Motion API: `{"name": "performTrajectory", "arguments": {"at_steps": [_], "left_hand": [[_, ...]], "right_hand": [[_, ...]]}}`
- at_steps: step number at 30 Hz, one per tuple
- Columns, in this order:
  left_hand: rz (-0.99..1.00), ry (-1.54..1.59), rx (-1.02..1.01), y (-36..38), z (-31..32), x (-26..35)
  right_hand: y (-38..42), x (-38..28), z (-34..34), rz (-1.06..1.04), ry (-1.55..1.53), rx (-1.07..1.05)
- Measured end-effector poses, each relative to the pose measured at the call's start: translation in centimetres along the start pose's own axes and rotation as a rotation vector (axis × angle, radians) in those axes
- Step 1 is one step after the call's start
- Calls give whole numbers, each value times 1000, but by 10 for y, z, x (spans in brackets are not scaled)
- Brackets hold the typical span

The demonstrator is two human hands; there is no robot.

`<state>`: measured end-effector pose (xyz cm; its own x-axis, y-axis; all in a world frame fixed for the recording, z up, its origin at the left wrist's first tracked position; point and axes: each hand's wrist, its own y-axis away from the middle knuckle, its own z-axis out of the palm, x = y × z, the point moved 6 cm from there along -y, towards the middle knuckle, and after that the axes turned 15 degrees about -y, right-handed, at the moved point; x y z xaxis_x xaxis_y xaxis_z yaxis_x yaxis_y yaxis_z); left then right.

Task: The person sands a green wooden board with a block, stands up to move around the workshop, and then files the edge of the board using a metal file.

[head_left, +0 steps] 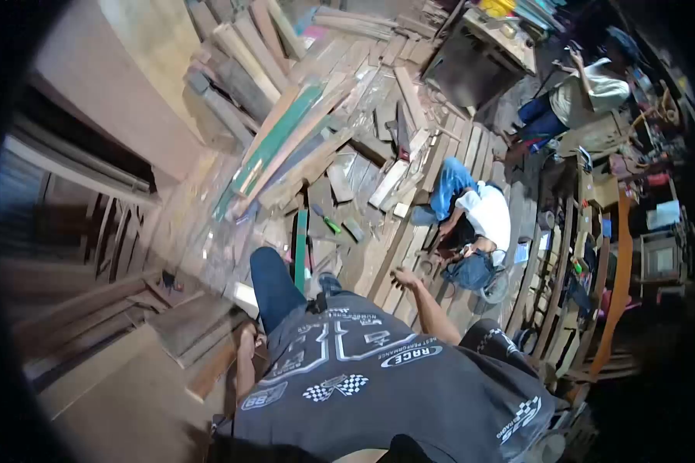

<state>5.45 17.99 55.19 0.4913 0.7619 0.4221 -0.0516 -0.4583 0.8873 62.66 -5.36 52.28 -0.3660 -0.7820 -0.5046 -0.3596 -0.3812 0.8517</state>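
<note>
My left hand (247, 341) is low beside my left thigh, next to a reddish-brown board (215, 369). Its fingers are too small and dim to tell what, if anything, they hold. Out to the right, my right hand (403, 278) hangs above the long floor planks (386, 266), fingers loosely curled and apart, with nothing seen in it. In front of my feet lie a narrow green strip (300, 247) and a green-handled tool (330, 224), both apart from my hands.
Scrap boards (309, 166) and a long green board (282, 133) cover the floor ahead. To the right a person in a white shirt (486, 220) crouches; another person (587, 96) stands farther back near a wooden bench (483, 58). Timber frames (100, 231) stand left.
</note>
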Motion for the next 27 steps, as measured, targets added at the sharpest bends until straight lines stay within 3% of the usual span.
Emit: {"name": "performTrajectory", "arguments": {"at_steps": [1,6,8,9,11,14,16,19,24,26,27], "left_hand": [[-4,-84,-100,-18,-2,3],[-36,-190,-11,-100,-13,22],[196,-364,-107,-89,-8,96],[-9,-274,-76,-113,-13,105],[2,-310,-142,-153,-19,136],[109,-385,-157,-169,-34,201],[109,-391,-234,-203,-48,225],[173,-340,-206,-194,-64,268],[177,-403,-183,-199,-91,280],[204,-452,-253,-219,-104,274],[82,-348,-214,-204,-108,275]], "right_hand": [[-4,-1,0,31,24,-25],[-7,0,-6,37,-127,47],[-26,15,-8,-50,-322,101],[-28,23,-4,-92,-384,119],[-35,23,8,-185,-498,145],[-38,18,45,-2,-417,103],[-50,11,74,-21,-509,64],[-35,-31,102,37,-468,5],[-41,-51,127,-37,-485,105],[-4,-97,135,13,-246,194],[-5,-100,140,23,-297,193]]}}
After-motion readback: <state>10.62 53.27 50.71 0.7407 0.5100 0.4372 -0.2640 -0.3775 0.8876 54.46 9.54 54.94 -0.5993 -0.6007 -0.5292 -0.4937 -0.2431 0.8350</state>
